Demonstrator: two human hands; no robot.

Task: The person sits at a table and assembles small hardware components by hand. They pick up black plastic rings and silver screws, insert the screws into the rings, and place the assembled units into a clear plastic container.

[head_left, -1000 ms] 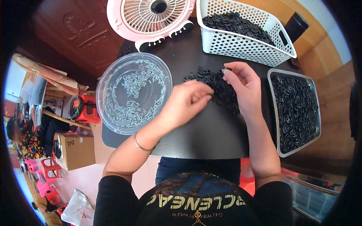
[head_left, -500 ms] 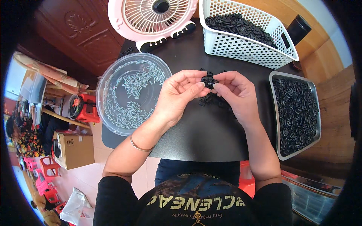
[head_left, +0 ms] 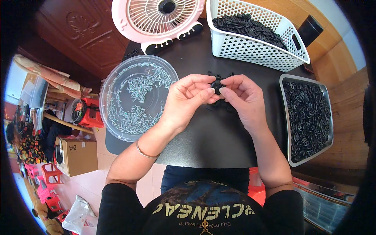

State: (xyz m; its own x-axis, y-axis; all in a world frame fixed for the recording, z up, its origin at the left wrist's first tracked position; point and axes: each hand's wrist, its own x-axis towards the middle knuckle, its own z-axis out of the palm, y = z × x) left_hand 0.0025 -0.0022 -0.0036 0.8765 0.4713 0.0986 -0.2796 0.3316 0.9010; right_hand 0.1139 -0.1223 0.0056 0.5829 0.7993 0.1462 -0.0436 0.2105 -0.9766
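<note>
Between both hands, above the dark table, is a small black plastic part (head_left: 216,87). My left hand (head_left: 189,94) pinches its left side with thumb and fingertips. From the other side my right hand (head_left: 242,94) grips it the same way, so the fingertips nearly meet. Just beyond the fingers lies a loose group of similar black pieces (head_left: 219,74), partly hidden by the hands. Left of my left hand stands a round clear tub (head_left: 102,98) with many short silvery pins or screws (head_left: 141,88).
A white perforated basket (head_left: 250,56) of black parts stands at the far right. Nearer on the right is a metal tray (head_left: 286,117) of black plastic pieces. A pink fan (head_left: 125,23) stands at the back. The dark tabletop (head_left: 207,145) ends before my body.
The black part has turned between my fingertips; its ridged side no longer shows, and a rounder face does. Both hands have shifted only slightly and keep their pinch.
</note>
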